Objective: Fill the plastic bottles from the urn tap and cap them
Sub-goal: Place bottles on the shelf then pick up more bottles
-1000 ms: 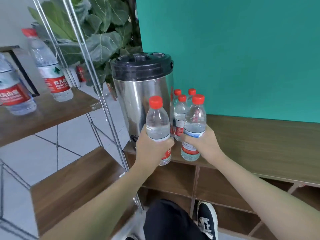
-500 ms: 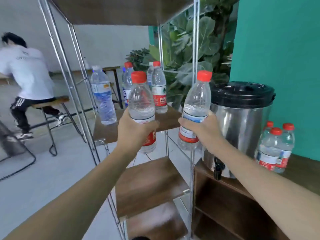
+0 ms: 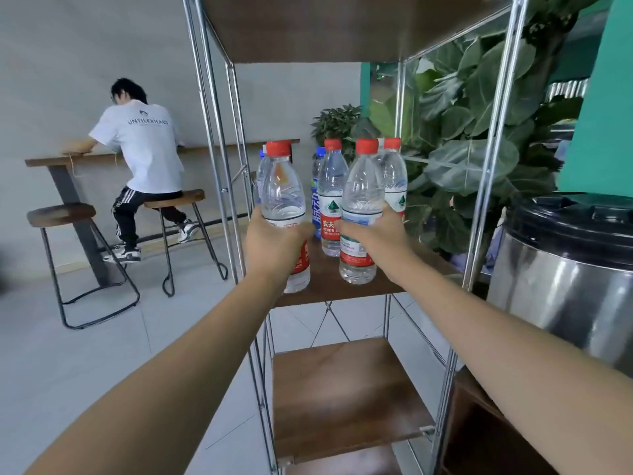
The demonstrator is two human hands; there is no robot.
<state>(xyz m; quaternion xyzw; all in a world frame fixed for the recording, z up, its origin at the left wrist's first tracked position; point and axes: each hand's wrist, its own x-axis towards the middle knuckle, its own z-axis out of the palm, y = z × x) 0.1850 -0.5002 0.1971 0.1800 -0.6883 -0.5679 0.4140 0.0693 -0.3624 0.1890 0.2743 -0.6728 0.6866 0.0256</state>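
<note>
The left hand [image 3: 274,245] is wrapped round the middle of a red-capped bottle [image 3: 282,200], fingers curled over its label, holding it upright at the front left corner of the middle shelf [image 3: 387,286] of a metal-framed rack; whether its base sits on the board or hangs just above it cannot be told. The right hand [image 3: 375,240] grips a second red-capped bottle [image 3: 361,214] the same way, upright over the front part of that shelf, just beside the first. Both are partly filled with clear water and capped. Behind them, toward the back edge of the shelf, more bottles stand close together, two with red caps [image 3: 330,200] and at least one with a blue cap [image 3: 318,197]. To the right of the rack, the steel urn [image 3: 561,279] with its black lid stands near the right edge of view, its tap out of sight. Leafy plants [image 3: 472,138] rise behind the rack, and a person [image 3: 144,156] sits on a stool at a wall counter on the far left
</note>
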